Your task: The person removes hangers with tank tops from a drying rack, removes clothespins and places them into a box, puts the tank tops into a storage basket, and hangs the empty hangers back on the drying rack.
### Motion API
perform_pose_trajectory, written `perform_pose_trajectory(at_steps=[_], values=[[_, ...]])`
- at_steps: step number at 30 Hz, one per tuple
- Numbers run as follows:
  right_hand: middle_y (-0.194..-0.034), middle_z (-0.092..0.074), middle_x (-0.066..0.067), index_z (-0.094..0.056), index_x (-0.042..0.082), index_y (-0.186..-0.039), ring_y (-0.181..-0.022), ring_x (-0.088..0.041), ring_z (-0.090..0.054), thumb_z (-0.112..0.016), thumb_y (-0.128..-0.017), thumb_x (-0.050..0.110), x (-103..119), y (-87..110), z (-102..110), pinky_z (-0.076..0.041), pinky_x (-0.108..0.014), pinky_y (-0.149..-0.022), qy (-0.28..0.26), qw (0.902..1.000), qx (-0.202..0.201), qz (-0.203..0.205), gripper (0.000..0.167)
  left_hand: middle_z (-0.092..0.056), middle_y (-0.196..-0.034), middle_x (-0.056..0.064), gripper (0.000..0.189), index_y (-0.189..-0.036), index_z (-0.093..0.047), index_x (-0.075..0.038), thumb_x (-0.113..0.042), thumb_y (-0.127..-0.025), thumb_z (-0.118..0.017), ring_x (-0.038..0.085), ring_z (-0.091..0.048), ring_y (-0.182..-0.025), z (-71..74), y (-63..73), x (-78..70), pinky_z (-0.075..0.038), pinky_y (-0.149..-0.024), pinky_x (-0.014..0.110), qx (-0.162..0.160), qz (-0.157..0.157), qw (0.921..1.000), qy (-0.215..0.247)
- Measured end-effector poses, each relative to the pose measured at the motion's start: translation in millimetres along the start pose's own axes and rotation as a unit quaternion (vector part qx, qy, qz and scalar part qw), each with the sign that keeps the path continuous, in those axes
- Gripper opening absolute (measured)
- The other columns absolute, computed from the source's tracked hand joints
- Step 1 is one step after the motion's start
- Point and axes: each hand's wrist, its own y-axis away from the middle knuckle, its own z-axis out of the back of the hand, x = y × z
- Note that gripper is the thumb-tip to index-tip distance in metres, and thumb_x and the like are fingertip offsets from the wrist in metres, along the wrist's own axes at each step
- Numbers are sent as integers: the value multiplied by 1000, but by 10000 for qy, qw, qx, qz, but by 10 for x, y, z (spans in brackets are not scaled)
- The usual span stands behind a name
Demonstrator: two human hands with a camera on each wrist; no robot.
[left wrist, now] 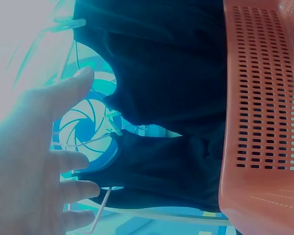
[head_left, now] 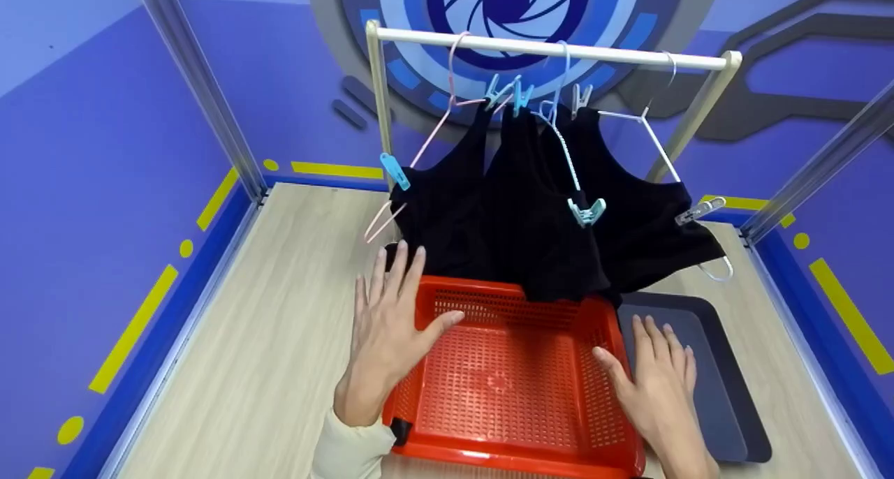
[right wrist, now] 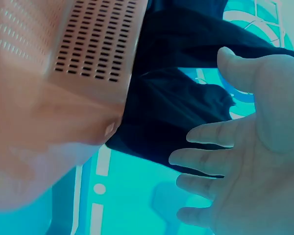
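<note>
Head camera: shows left hand (head_left: 387, 332) at the left rim of a red basket (head_left: 499, 381), with fingers spread and hold of nothing. Shows right hand (head_left: 660, 388) likewise empty, with fingers extended over a gray tray (head_left: 719, 395) beside the basket. Behind it, shows three black tops (head_left: 538, 227) on hangers (head_left: 659, 144), with clothespins (head_left: 585, 213) attached, hanging from a rack (head_left: 517, 44).

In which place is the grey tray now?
In the head view, the grey tray is at lower right, beside the red basket and partly hidden by the right hand.
</note>
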Motion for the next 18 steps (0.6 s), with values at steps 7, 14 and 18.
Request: perform_pose_trajectory(at_steps=[7,14,18], values=[[-158,-35,-40,-38,-14,-155,-149,-58,-22,-60,-107,52,-90,-43,8,-5,-77,-118,120,9997,206,4,84,-22,-175,12,100,-167,-33,-10,-67,-93,-67,39,-11,-161,76,-70,6,-7,-123,72,-66,7,9999,-128],[-154,-41,-40,-43,-16,-151,-144,-59,-32,-58,-111,38,-190,-68,-23,-18,-76,-116,102,9995,249,135,69,-25,-173,15,104,-168,-30,-7,-66,-93,-70,39,-13,-161,146,-96,24,-11,-121,74,-295,86,9995,-72],[-148,-47,-43,-48,-17,-147,-137,-61,-42,-60,-111,27,-248,-67,-89,-31,-75,-110,103,9994,63,325,59,-29,-171,19,101,-166,-32,-4,-62,-93,-73,42,-19,-159,170,-91,36,-16,-120,76,-510,87,9986,-59]])
